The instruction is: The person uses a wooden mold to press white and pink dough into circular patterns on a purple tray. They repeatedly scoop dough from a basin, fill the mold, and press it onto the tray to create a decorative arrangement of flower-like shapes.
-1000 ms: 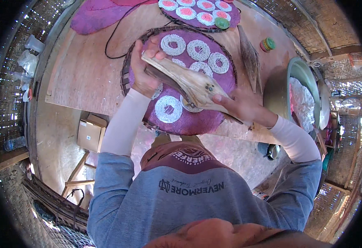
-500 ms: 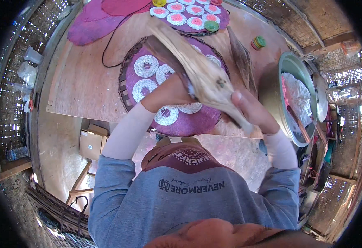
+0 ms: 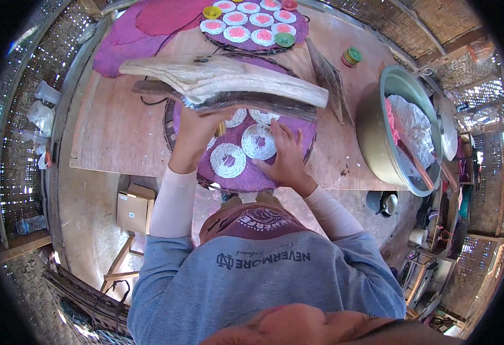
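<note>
The long, pale wooden press-like tool with a dark wooden underpiece (image 3: 223, 77) is held up crosswise above the near tray, and from where I stand it hides the tray's far part. Going from the left, the bare left hand (image 3: 194, 135) is clamped on the tool's underside, a little left of its middle, most of its fingers out of my sight behind the wood. Below it a round purple mat (image 3: 249, 179) lies in a dark woven tray (image 3: 169, 123), with white, lacy, ring-shaped pieces on it, one of them (image 3: 227, 160) near the front edge. Next along is another white, lacy ring (image 3: 257, 141), and at its right side is the bare right hand (image 3: 291, 152), empty, its thumb and fingers well apart; whether the fingertips touch the ring or only the mat, I cannot tell. Further right stands a large greenish metal basin (image 3: 372, 141) with a white mass (image 3: 413, 129) in it. I would judge the step in hand to be tending that ring with the right hand while the left bears the tool's weight; the next move calls for a steady left grip and a light right touch, since such thin strands could tear.
</note>
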Available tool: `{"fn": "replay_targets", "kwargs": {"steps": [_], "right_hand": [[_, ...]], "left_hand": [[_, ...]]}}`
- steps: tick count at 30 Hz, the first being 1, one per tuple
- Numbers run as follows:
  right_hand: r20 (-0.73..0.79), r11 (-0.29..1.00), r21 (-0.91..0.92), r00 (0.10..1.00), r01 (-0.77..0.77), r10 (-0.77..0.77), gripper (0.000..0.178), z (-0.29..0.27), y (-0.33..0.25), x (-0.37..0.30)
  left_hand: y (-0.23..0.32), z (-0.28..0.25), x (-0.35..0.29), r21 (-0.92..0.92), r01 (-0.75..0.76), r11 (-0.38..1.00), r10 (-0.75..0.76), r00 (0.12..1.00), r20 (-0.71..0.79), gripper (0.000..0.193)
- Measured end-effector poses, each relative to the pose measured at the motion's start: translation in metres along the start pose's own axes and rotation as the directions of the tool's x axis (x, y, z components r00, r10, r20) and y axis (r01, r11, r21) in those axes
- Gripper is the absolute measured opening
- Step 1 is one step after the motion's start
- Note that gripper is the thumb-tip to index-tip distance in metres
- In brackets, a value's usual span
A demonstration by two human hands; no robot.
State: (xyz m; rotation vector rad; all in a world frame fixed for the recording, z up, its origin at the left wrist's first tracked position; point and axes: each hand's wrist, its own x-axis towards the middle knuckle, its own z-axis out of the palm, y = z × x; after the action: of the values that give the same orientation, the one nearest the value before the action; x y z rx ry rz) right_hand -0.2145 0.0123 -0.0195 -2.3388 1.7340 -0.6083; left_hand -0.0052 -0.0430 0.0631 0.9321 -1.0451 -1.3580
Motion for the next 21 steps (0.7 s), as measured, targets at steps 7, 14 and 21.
{"fn": "replay_targets", "kwargs": {"steps": [7, 14, 21], "right_hand": [[0.009, 1.0, 0.025, 1.0, -0.003, 0.003, 0.099, -0.008, -0.002, 0.0], [-0.131, 0.993, 0.061, 0.985, -0.104, 0.111, 0.1, -0.019, 0.034, 0.001], [-0.182, 0.976, -0.132, 0.972, -0.175, 0.15, 0.102, -0.023, 0.063, -0.005]], "left_hand": [[-0.006, -0.004, 0.002, -0.001, 0.038, 0.999, -0.038, 0.998, 0.041, 0.031], [0.0, 0.001, 0.002, -0.001, 0.012, 1.0, -0.012, 0.999, 0.037, 0.03], [0.001, -0.001, 0.001, 0.036, 0.096, 0.995, -0.097, 0.994, 0.041, 0.041]]}}
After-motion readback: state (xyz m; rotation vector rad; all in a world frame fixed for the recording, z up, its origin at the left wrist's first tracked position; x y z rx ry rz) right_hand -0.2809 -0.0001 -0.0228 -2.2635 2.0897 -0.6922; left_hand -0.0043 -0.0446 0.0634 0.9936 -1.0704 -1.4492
